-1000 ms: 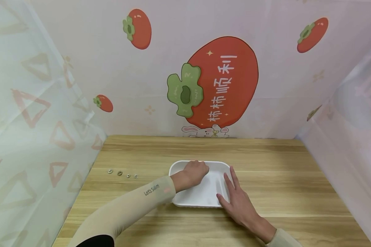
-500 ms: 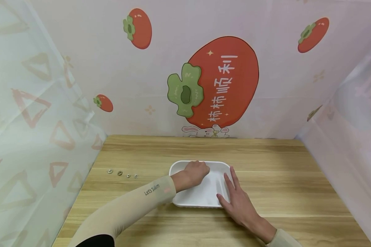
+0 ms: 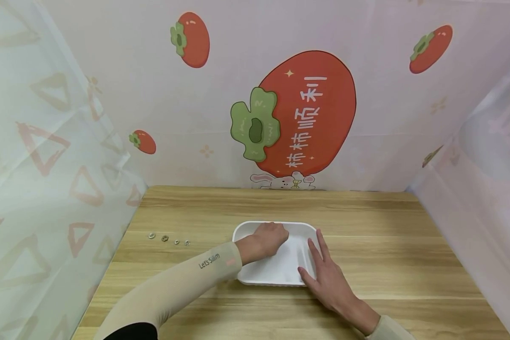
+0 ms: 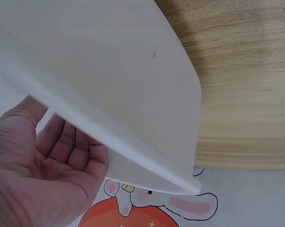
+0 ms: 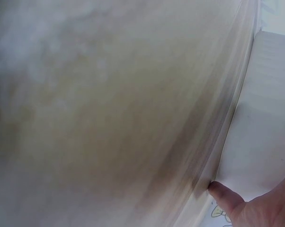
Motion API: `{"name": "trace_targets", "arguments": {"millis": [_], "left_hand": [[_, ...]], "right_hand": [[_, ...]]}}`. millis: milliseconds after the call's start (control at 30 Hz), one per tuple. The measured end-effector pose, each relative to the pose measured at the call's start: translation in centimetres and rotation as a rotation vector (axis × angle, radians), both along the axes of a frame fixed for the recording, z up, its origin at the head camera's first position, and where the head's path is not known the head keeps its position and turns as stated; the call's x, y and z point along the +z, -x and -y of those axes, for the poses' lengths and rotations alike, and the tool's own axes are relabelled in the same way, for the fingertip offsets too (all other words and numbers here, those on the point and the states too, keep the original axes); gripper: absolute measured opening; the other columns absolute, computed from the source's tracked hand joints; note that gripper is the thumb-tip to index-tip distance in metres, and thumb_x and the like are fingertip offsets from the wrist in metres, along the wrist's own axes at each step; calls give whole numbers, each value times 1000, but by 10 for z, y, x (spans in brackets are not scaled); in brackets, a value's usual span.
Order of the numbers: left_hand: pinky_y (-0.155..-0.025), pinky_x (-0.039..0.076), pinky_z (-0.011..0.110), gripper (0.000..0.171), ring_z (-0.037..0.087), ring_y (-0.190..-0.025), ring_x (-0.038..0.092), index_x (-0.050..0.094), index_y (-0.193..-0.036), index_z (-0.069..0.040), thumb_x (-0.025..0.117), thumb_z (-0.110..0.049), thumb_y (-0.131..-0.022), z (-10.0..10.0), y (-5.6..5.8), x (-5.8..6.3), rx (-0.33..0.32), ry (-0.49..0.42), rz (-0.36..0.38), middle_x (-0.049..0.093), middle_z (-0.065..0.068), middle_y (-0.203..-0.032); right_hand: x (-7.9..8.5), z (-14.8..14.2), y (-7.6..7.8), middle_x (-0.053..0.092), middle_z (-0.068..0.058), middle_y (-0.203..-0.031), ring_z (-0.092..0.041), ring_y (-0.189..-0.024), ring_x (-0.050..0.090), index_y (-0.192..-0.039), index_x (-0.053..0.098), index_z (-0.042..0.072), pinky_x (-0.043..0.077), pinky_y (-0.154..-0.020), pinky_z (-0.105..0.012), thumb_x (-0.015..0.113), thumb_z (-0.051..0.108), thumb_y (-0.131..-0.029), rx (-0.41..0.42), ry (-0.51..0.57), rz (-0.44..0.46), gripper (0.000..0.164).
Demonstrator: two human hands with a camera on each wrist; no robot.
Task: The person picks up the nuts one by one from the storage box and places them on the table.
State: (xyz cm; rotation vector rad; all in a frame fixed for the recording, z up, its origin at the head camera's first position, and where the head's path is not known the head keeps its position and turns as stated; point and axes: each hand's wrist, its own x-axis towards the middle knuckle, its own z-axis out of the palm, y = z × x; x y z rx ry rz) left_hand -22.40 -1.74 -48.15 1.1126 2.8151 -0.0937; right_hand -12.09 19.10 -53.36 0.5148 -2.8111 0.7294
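Observation:
A white shallow tray sits mid-table. My left hand is inside it with curled fingers. In the left wrist view, the tray's rim hides the left fingertips, so I cannot tell whether they hold anything. My right hand rests against the tray's right rim with fingers spread and fairly straight. The right wrist view shows the right thumb touching a pale edge; a blurred pale surface fills most of that view. Several small metal rings, including a darker one, lie in a row left of the tray.
A wood-grain tabletop surrounds the tray. Behind it stands a backdrop printed with persimmons and a rabbit. Pale sheets hang on both sides, the left sheet patterned with triangles. My left sleeve crosses the table's front left part.

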Motion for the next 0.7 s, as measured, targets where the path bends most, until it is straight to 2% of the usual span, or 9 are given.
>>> {"name": "trace_targets", "arguments": {"millis": [133, 333, 533, 700], "left_hand": [[-59, 53, 27, 23, 11, -69, 54, 66, -82, -17, 87, -8, -82, 0, 0, -1, -15, 19, -3, 67, -1, -83], [-58, 48, 25, 24, 10, -69, 51, 66, -81, -17, 89, -11, -81, 4, 1, -2, -11, 4, 21, 62, -3, -78], [-53, 46, 24, 26, 9, -62, 53, 64, -70, -18, 87, -12, -79, 13, 0, 2, 24, -73, 44, 58, -7, -68], [-54, 45, 23, 22, 8, -60, 54, 70, -71, -19, 90, -17, -80, 21, -2, 7, 67, -163, 83, 62, -10, -68]], "right_hand": [[0, 0, 0, 14, -20, -175, -38, -103, 71, -159, 39, -4, 60, -82, -55, 67, 39, -101, -1, -4, 6, 78], [-1, 0, 0, 12, -19, -176, -37, -102, 70, -160, 39, -4, 60, -81, -55, 67, 40, -101, -2, -4, 6, 78], [-2, 0, 0, 12, -19, -176, -37, -99, 71, -160, 39, -3, 60, -82, -55, 68, 39, -101, 5, 1, 2, 78], [-2, -1, 1, 12, -19, -176, -36, -96, 71, -160, 39, -3, 60, -80, -55, 68, 39, -101, 6, -1, 1, 78]]}}
